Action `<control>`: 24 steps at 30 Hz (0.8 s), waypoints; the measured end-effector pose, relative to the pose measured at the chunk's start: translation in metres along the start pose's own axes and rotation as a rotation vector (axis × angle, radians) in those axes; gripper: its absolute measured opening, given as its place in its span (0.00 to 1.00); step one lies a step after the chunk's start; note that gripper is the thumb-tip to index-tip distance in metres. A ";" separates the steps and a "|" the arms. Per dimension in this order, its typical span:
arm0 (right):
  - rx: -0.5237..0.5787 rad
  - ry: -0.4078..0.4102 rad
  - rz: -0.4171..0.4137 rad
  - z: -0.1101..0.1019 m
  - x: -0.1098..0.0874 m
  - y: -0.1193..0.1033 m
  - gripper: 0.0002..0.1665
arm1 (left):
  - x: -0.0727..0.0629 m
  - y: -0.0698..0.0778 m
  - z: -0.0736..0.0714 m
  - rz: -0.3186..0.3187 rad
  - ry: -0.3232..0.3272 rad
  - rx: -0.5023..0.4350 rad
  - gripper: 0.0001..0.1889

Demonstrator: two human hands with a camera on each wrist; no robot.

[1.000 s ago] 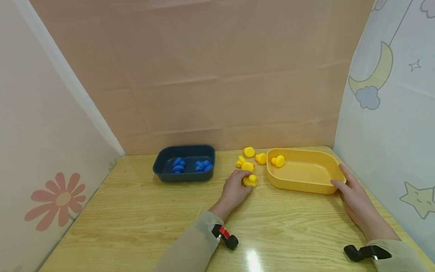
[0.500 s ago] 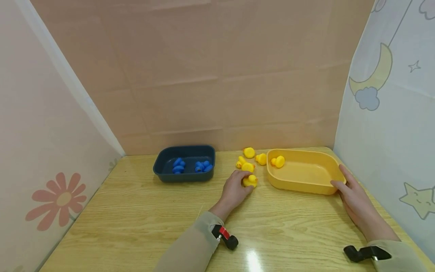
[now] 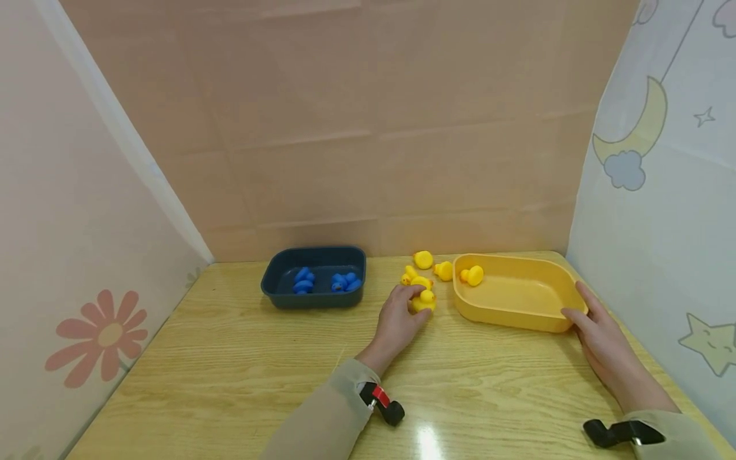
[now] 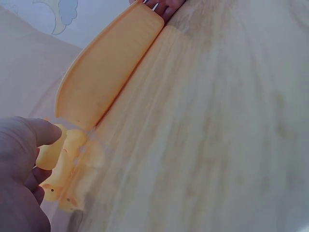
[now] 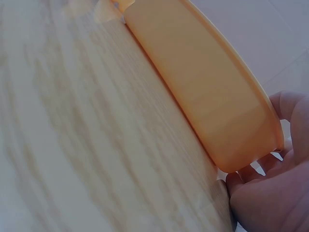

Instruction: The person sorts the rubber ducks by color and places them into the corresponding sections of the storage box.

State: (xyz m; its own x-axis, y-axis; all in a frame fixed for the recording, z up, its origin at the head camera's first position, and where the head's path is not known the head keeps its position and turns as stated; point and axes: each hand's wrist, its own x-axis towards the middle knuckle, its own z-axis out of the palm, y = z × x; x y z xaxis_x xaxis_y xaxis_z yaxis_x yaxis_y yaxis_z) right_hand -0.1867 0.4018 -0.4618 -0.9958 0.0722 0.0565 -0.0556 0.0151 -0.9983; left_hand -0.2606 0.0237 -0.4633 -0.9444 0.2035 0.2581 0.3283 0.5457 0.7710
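"So, which step do you have in hand?"

"You look to be at the pickup: your left hand (image 3: 397, 321) pinches a duck (image 3: 424, 301) between thumb and fingers, and your right hand (image 3: 599, 340) grips the yellow tray (image 3: 514, 317) by its end, thumb on the rim."

"Where does the duck sit in your grip?"

"At your left fingertips, head uppermost. You can't tell from here whether it is clear of the table (image 3: 489, 383)."

"And what lies around that grip?"

"Just beyond it you have four loose ducks (image 3: 443, 271). The yellow tray is to its right, near but apart, with another duck (image 3: 474, 275) inside. The dark tray (image 3: 313, 301), holding blue ducks (image 3: 345, 282), lies to its left."

"What does your next move call for?"

"Probably a firm pinch and a clean lift, so you don't nudge the loose ducks, while your right hand steadies the yellow tray."
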 end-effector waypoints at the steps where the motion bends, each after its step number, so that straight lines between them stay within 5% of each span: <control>1: 0.000 0.000 0.001 0.000 0.000 0.000 0.51 | 0.000 0.001 0.000 0.001 0.005 -0.005 0.24; 15: -0.009 0.004 0.001 -0.001 -0.001 0.002 0.50 | 0.005 0.010 0.000 0.053 0.106 -0.072 0.23; 24: -0.010 -0.005 -0.008 -0.001 0.000 0.002 0.50 | 0.011 0.028 0.002 0.098 0.104 -0.139 0.25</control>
State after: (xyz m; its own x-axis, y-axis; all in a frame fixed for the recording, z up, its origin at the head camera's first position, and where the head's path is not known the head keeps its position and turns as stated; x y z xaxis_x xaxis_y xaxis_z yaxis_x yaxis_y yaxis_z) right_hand -0.1868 0.4033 -0.4642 -0.9957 0.0669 0.0639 -0.0623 0.0259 -0.9977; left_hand -0.2623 0.0432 -0.4403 -0.9069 0.1617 0.3892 0.4205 0.4081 0.8103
